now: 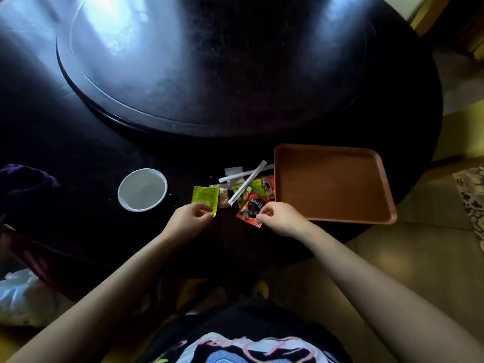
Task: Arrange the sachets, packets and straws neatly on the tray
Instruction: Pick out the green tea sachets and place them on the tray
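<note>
A brown square tray point(332, 184) lies on the dark round table with nothing in it. Left of it is a small heap: two paper-wrapped straws point(247, 183), a second red sachet and a green one point(258, 184), a brown granule packet point(223, 199) and a pale packet point(232, 171). My left hand point(190, 218) pinches the lower edge of a green sachet point(204, 197). My right hand point(279, 218) pinches the near corner of a red Nescafe sachet point(251, 206). Both sachets still rest on the table.
A white cup point(142, 189) stands left of the heap. A raised round turntable point(209, 74) fills the table's middle. The tray's near right corner reaches the table's edge. A purple cloth point(23, 179) and a white plastic bag point(21, 292) lie at the left.
</note>
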The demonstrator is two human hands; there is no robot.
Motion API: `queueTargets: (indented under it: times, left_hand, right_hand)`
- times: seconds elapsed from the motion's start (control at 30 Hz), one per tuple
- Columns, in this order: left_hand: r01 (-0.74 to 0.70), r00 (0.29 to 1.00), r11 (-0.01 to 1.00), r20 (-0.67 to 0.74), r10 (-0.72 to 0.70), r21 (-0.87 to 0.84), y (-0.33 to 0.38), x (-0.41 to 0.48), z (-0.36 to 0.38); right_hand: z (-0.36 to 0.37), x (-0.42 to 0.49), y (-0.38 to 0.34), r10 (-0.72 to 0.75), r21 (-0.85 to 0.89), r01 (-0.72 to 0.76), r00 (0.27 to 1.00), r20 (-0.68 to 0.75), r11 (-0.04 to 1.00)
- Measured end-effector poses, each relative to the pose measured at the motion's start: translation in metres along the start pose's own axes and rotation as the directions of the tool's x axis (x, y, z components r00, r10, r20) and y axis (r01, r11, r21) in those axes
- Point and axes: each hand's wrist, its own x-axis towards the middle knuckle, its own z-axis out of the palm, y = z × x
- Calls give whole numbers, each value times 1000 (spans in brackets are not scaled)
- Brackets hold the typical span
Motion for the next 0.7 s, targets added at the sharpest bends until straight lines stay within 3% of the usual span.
queueTargets:
  times: [0.1,0.3,0.47,0.7]
  left_hand:
    - [-28,986,999,-161,33,34,6,15,7]
    - [-101,948,971,-275,160,217,17,35,27]
    - [48,929,970,-367,45,240,11,42,29]
    - [111,925,986,-376,-56,128,14,45,33]
  right_hand:
    - [2,21,-5,11,-130,-33,986,-165,991]
    - [14,47,-10,-88,-308,-10,949,-302,951]
    - [16,57,-9,-155,-374,18,928,-340,927]
    - [7,73,-12,-118,-253,26,926,-358,967]
